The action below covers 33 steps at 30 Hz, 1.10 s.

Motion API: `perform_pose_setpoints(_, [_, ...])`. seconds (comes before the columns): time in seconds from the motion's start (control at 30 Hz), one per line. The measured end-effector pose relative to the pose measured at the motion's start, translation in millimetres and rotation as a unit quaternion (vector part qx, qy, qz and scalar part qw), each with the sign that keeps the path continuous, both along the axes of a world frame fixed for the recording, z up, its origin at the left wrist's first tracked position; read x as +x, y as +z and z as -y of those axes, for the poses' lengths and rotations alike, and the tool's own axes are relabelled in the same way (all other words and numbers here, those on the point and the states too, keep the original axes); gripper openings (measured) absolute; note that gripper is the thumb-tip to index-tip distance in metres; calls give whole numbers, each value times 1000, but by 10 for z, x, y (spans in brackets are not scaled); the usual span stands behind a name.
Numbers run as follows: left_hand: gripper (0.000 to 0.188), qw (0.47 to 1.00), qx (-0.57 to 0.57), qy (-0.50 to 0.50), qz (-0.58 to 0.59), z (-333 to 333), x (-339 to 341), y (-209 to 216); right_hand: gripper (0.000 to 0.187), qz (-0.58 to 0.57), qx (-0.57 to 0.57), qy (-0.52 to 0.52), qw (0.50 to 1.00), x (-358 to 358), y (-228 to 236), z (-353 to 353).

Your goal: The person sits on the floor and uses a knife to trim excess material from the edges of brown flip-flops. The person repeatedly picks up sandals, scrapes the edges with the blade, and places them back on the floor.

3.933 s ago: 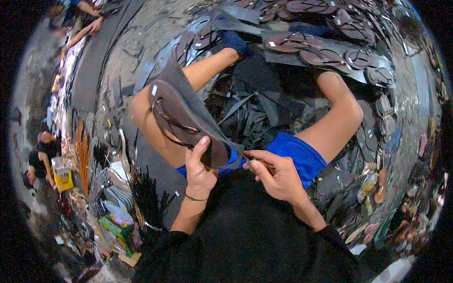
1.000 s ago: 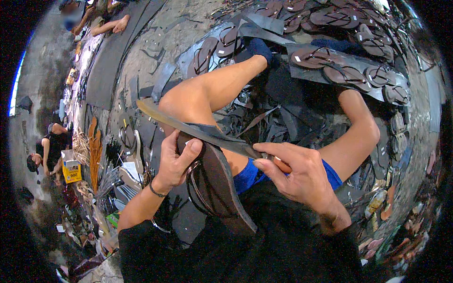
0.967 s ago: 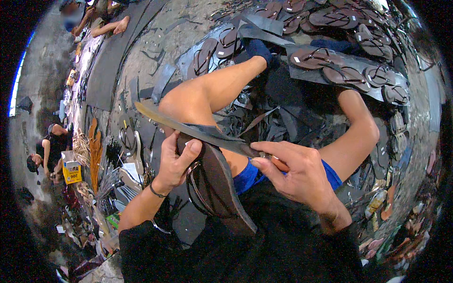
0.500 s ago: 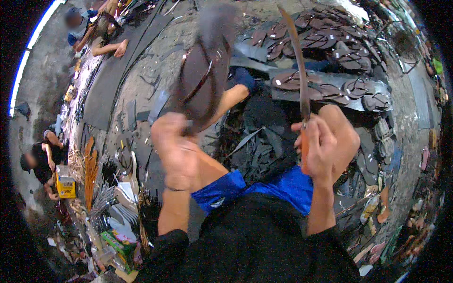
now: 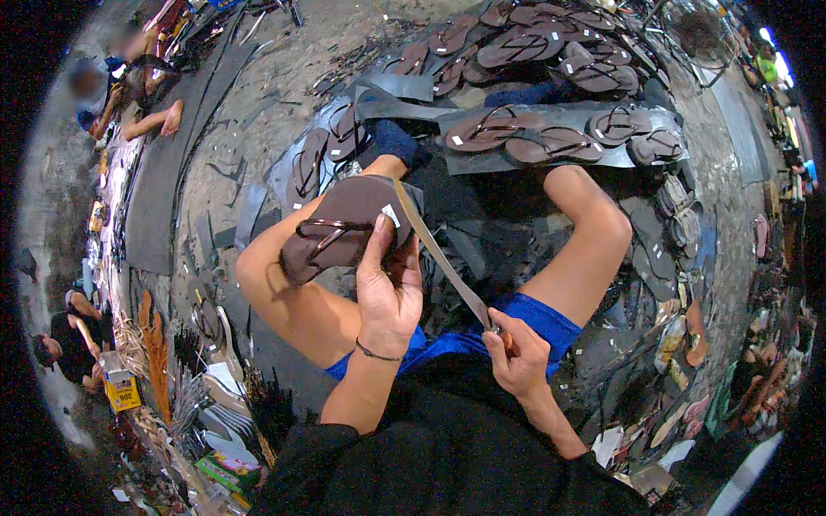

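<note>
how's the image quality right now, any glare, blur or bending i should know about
Head view: the held sandal and knife look fairly sharp; head view again: its strap shows glossy highlights, white light glares near the upper right edge, and the black shirt loses detail; head view overall: fisheye bending grows toward the dark, speckled rim.

Left grip (image 5: 391, 301) clasped, thumb (image 5: 374, 249) pointing up; right grip (image 5: 520, 356) lower, fingers (image 5: 520, 327) curled; forearms (image 5: 354, 397) slanted inward.

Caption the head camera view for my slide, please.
Left hand holding a brown sandal, right hand a long-bladed knife, more sandals laid out beyond.
</note>
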<state>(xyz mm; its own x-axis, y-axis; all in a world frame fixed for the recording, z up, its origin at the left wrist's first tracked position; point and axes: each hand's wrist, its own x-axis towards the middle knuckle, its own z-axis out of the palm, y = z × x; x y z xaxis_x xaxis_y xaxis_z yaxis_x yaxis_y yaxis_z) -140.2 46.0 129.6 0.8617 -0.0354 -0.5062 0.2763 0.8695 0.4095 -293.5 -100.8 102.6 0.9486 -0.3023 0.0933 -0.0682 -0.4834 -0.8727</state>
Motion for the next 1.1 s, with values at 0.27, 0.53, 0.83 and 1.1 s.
perform_pose_setpoints(0.27, [21,996,49,-54,-43,-158,-524,-155,26,-56,-49,24,997,127,417,86])
perform_pose_setpoints(0.53, [44,984,128,-114,-42,-485,-1000,-280,25,-97,-3,88,991,328,437,-173])
perform_pose_setpoints(0.83, [59,975,136,-174,-21,-700,-1337,-273,26,-113,65,130,983,683,259,-375])
perform_pose_setpoints(1.1, [58,846,322,-399,144,-478,-493,-567,25,-162,291,24,943,1054,-9,256])
